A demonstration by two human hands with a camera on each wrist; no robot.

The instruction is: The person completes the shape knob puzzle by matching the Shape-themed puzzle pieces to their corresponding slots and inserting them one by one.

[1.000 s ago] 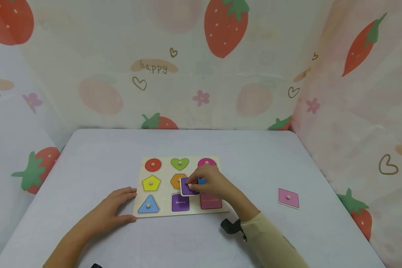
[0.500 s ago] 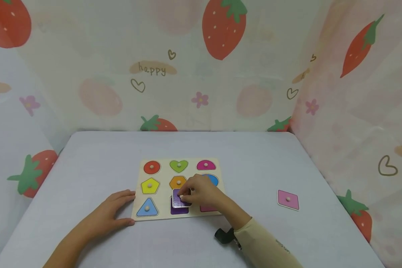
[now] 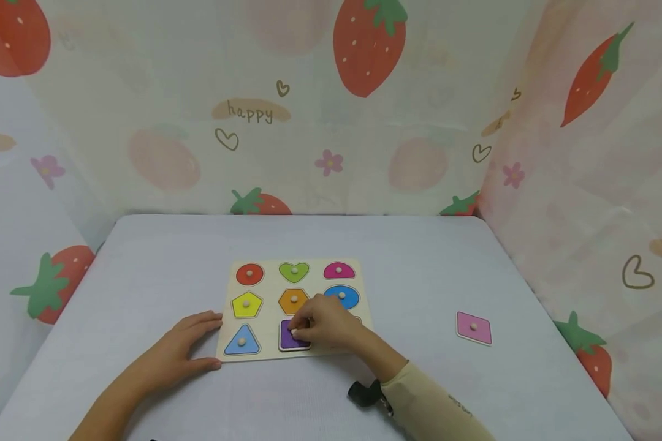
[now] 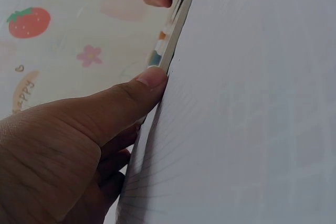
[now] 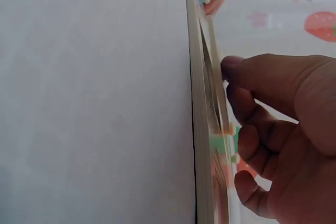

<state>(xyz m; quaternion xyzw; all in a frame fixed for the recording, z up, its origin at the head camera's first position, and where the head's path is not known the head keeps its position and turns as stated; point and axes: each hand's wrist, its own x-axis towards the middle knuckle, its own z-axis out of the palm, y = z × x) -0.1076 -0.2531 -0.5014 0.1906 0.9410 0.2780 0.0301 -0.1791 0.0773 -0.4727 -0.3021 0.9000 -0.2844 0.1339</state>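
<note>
My right hand [image 3: 328, 321] pinches the small knob of a purple square puzzle piece [image 3: 291, 335] over its spot in the front row of the wooden shape board [image 3: 270, 352]. In the right wrist view, the piece [image 5: 216, 72] slants slightly, with a thin gap between it and the board's face. My left hand [image 3: 182, 343] lies at the board's left edge, fingers extended. Its thumb and fingertips touch that edge in the left wrist view. Red circle, green heart, yellow pentagon, orange hexagon and blue triangle [image 3: 241, 342] pieces with knobs sit in the board. My right hand hides much of the front right spot.
A pink parallelogram piece [image 3: 474, 328] with a knob lies on the white tablecloth [image 3: 419, 269], right of the board. Strawberry-print sheets [image 3: 331, 122] stand around the back and sides of the table. A black wrist-worn device [image 3: 364, 394] hangs by my right sleeve.
My right hand has moved the purple square down and left, from over the orange hexagon onto its own spot on the board. My left hand has stayed at the board's edge.
</note>
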